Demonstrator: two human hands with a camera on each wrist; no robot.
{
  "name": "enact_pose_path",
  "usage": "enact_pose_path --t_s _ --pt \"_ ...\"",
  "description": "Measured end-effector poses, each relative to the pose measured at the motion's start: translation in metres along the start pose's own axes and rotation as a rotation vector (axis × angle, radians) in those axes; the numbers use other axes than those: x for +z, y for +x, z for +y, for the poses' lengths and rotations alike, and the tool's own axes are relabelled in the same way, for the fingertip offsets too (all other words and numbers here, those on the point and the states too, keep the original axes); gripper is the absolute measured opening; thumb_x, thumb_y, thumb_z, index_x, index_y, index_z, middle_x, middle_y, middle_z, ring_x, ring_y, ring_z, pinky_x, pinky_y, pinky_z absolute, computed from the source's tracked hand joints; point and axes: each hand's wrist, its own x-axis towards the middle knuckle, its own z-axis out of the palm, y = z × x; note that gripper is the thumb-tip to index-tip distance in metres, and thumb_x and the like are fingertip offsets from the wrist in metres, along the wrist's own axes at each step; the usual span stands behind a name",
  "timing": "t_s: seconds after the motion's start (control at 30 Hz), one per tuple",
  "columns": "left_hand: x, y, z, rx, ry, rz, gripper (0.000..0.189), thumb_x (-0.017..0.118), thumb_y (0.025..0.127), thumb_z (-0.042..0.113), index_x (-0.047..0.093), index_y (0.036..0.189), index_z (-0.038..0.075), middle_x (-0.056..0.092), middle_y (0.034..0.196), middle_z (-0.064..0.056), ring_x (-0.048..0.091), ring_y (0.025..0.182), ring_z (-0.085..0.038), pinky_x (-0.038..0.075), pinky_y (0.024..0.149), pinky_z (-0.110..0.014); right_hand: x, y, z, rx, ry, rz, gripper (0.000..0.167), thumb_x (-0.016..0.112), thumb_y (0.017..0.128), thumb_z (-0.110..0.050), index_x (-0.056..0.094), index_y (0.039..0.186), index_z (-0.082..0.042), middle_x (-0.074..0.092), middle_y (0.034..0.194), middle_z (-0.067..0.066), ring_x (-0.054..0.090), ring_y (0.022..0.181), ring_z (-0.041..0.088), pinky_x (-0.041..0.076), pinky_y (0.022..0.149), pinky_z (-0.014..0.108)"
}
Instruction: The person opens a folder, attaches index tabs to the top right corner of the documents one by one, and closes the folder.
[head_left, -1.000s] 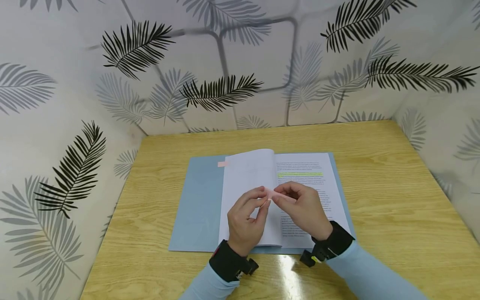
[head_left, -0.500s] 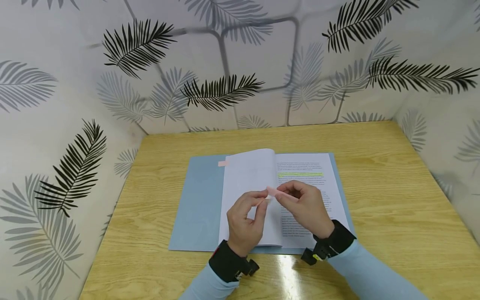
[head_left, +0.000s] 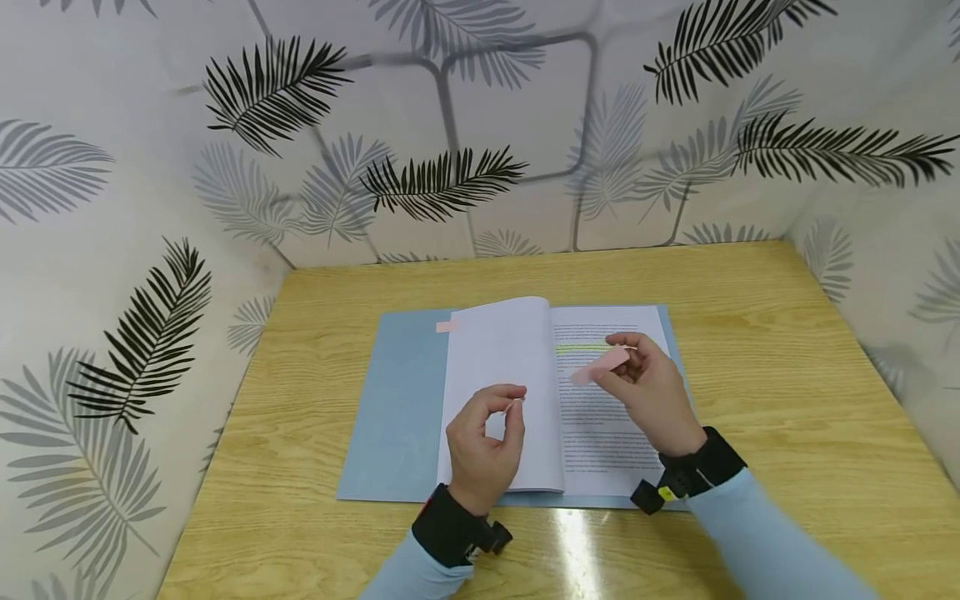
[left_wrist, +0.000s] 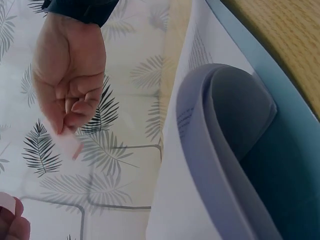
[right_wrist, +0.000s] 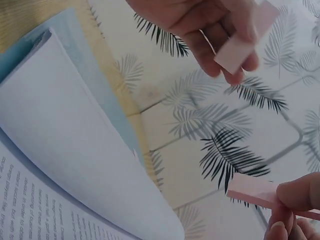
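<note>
My left hand (head_left: 483, 446) hovers over the white left page (head_left: 498, 350), pinching a small pink paper strip (right_wrist: 242, 50) between thumb and fingertips. In the head view that strip shows only as a thin edge. Above the printed right page (head_left: 600, 425), my right hand (head_left: 660, 398) pinches another pink sticky strip (head_left: 613, 358), paler at its far end. The right wrist view shows this strip jutting out past the thumb. Whether either piece is a single sheet or a pad, I cannot tell. The two hands are apart.
A blue folder (head_left: 397, 417) lies open beneath the pages on the wooden table (head_left: 780, 350). One pink tab (head_left: 446, 327) sticks out at the upper left page edge. Yellow highlighted lines (head_left: 579, 349) cross the right page. Leaf-patterned cloth (head_left: 510, 108) surrounds the table.
The hands were close together at the pink paper. My right hand has drawn away to the right and upward with its strip; my left hand has shifted slightly left, still pinching.
</note>
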Motion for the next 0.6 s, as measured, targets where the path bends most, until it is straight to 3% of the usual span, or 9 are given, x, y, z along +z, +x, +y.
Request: enact_pose_path --t_s 0.13,0.2,0.33,0.5,0.6 --pt "-0.002 -0.004 -0.005 -0.029 0.007 0.005 0.007 0.059 0.089 -0.003 0.059 0.089 0.004 0.070 0.092 -0.009 0.069 0.080 -0.018 0.054 0.067 -0.030 -0.021 0.008 0.005 0.054 0.071 0.034 0.032 0.068 0.091 -0.018 0.055 0.112 0.004 0.062 0.103 0.011 0.057 0.093 0.020 0.049 0.081 0.020" --pt "-0.003 -0.005 -0.007 -0.041 0.008 0.009 0.007 0.059 0.089 -0.003 0.060 0.092 0.004 0.070 0.088 -0.008 0.067 0.075 -0.016 0.053 0.064 -0.029 -0.033 0.013 0.008 0.096 0.086 0.066 0.031 0.067 0.091 -0.021 0.060 0.109 0.003 0.061 0.102 0.008 0.054 0.095 0.021 0.047 0.079 0.021" --pt "-0.005 -0.007 -0.010 -0.063 0.010 0.008 0.008 0.059 0.089 -0.003 0.061 0.094 0.002 0.070 0.082 -0.006 0.062 0.068 -0.015 0.050 0.061 -0.027 -0.059 0.025 0.017 0.203 0.118 0.157 0.043 0.069 0.090 -0.026 0.061 0.122 0.000 0.058 0.101 0.005 0.053 0.091 0.019 0.048 0.074 0.020" --pt "-0.008 -0.009 -0.012 -0.091 0.014 -0.013 0.007 0.057 0.092 0.000 0.061 0.096 0.003 0.070 0.081 -0.005 0.064 0.070 -0.014 0.049 0.065 -0.024 -0.095 0.045 0.037 0.296 0.136 0.227 0.057 0.067 0.092 -0.017 0.044 0.141 -0.001 0.054 0.105 0.005 0.058 0.088 0.015 0.054 0.069 0.022" --pt "-0.009 -0.009 -0.013 -0.106 0.023 -0.029 0.006 0.057 0.093 0.001 0.061 0.096 0.004 0.070 0.082 -0.004 0.064 0.072 -0.013 0.049 0.066 -0.023 -0.115 0.058 0.047 0.354 0.102 0.263 0.058 0.064 0.093 -0.015 0.039 0.144 -0.005 0.053 0.109 0.003 0.056 0.093 0.014 0.053 0.074 0.022"
